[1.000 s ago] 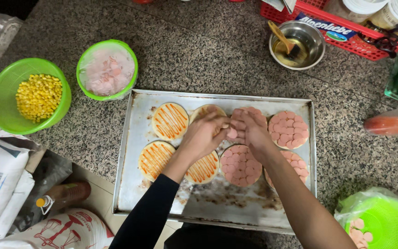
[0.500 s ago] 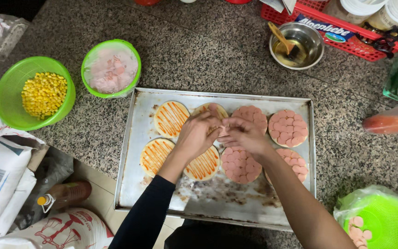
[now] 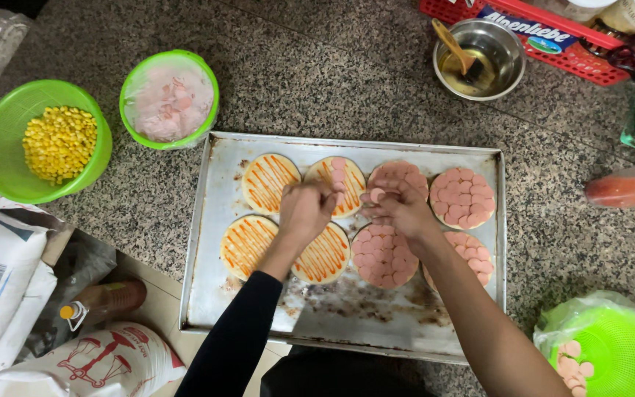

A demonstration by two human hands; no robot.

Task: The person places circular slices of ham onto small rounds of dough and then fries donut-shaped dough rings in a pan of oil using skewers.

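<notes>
Both hands are sitting a touch lower on the tray [image 3: 214,220] than 1 second ago, and the top-middle base [image 3: 336,184], hidden under them then, is now showing a short column of pink slices.

Topping seems to be the step in hand: 4 bases on the right are already covered edge to edge with sausage rounds, while 3 on the left are carrying only orange sauce stripes. The left hand [image 3: 304,209] is hovering over the top-middle base with fingers curled tight; what, if anything, its grip is holding cannot be told. The right hand [image 3: 400,207] is pinching 1 pale slice [image 3: 376,195] between thumb and fingertips, just beside that same base.

By my judgement the next move is calling for a light, flat placement, each round laid touching its neighbour so the disc fills without overlap.

Bases are thin, round and cream-coloured; sauce is looking glossy; slices are small, smooth and pink. The metal tray is scuffed and stained with baked-on residue, resting on a speckled granite tabletop [image 3: 332,73]. A green bowl of corn [image 3: 56,140] and a film-covered green bowl of pink slices [image 3: 170,99] are standing beyond the tray's left corner, apart from it.
</notes>
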